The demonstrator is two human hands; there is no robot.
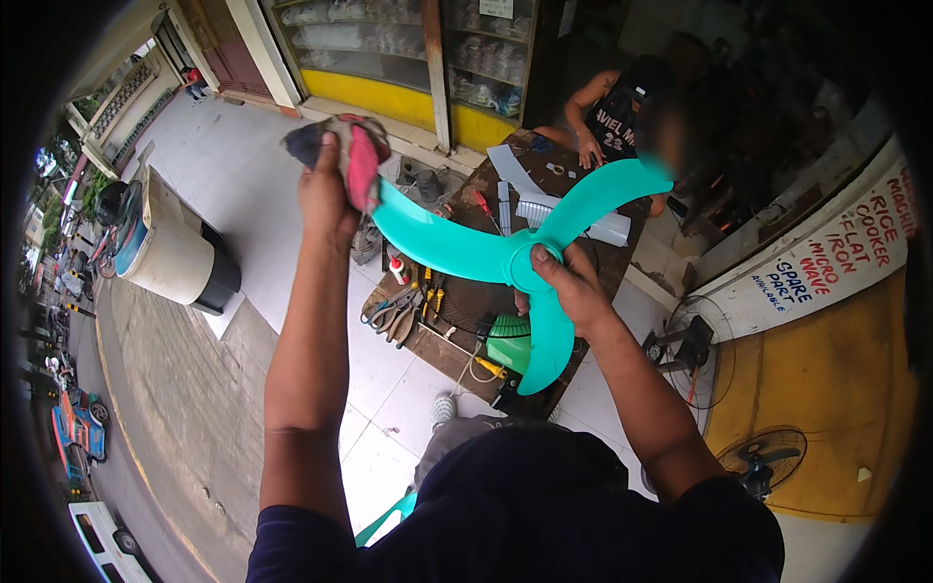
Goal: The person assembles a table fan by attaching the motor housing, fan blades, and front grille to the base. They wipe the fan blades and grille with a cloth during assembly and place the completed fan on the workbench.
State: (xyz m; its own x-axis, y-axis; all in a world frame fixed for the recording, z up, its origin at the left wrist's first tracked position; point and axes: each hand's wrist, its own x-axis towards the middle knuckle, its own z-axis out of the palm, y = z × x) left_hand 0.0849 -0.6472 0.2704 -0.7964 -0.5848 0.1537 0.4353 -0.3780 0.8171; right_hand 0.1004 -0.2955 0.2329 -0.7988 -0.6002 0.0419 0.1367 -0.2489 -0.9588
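A turquoise three-bladed fan blade [442, 248] is held up in front of me, above a low work table. My right hand [575, 287] is closed on its round hub, the thumb pressed near the center. At the tip of the left blade my left hand [328, 199] is wrapped round a bunched rag [363, 160], pink and dark in color. The rag touches that blade's end. One blade points to the upper right and another hangs down toward me.
On the wooden table [442, 355] lie scissors [394, 313], a red-tipped bottle [399, 269], screwdrivers and a green fan part [509, 342]. Another person [614, 117] sits at its far side. Standing fans [763, 459] are on the right; a white bin [175, 255] stands left.
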